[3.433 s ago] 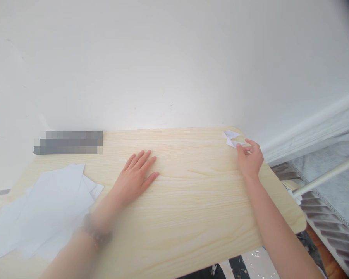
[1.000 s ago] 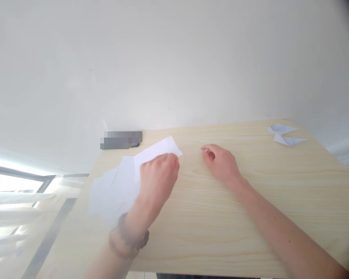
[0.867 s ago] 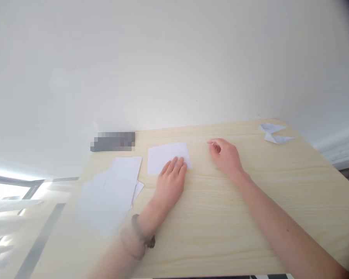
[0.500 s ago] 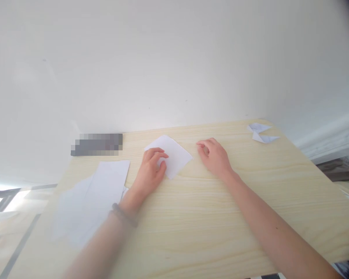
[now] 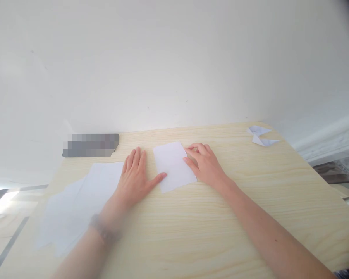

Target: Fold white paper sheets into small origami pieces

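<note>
A small four-sided sheet of white paper point(image 5: 173, 164) lies on the wooden table between my hands. Flat and open, my left hand point(image 5: 134, 179) has its fingers stretched out left of the sheet, and its thumb touches the sheet's left part. At the opposite edge, my right hand point(image 5: 205, 162) has thumb and bent fingers closed on the paper's right side. The undersides of those fingertips are hidden.
Larger white sheets point(image 5: 84, 199) overlap at the left of the table point(image 5: 174, 236), partly behind my left arm. Two folded white paper pieces point(image 5: 263, 137) lie at the far right corner. A dark, pixelated object point(image 5: 90, 145) sits at the back left, by the wall point(image 5: 168, 66).
The small sheet has turned from a diamond position to nearly square-on. My left hand has moved left and spread flat. My right hand has come left onto the paper's edge.
</note>
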The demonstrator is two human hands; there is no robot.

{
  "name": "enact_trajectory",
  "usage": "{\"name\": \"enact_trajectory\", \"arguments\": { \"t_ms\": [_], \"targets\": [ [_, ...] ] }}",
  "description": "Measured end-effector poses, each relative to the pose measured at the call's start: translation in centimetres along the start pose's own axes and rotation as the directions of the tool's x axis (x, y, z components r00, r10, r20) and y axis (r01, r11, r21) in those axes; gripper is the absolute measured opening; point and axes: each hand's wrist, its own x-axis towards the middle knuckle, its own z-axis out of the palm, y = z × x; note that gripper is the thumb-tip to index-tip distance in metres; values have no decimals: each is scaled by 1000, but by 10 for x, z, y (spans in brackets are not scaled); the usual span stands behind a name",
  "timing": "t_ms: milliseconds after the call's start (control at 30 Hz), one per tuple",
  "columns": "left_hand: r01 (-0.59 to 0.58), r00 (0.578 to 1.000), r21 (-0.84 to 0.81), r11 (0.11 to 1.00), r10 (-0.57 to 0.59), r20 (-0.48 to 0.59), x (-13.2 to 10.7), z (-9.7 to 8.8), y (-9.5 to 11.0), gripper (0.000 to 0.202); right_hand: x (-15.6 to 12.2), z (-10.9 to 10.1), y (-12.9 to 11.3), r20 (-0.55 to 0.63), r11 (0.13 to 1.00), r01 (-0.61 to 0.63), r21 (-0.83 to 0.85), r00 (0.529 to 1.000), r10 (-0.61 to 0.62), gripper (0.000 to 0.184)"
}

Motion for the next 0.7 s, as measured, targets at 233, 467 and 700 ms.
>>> {"name": "enact_trajectory", "arguments": {
  "t_ms": [233, 467, 700],
  "targets": [
    [-70, 997, -27, 997, 70, -17, 4, 2, -4, 59, -1, 2, 2, 13, 997, 35, 70, 999, -36, 37],
    [-96, 995, -27, 995, 95, -35, 3, 1, -2, 53, -1, 6, 2, 29, 998, 33, 50, 999, -34, 46],
    [-119, 993, -37, 992, 118, -32, -1, 6, 7, 84, 1, 7, 1, 70, 999, 7, -54, 998, -3, 54]
  ]
}}
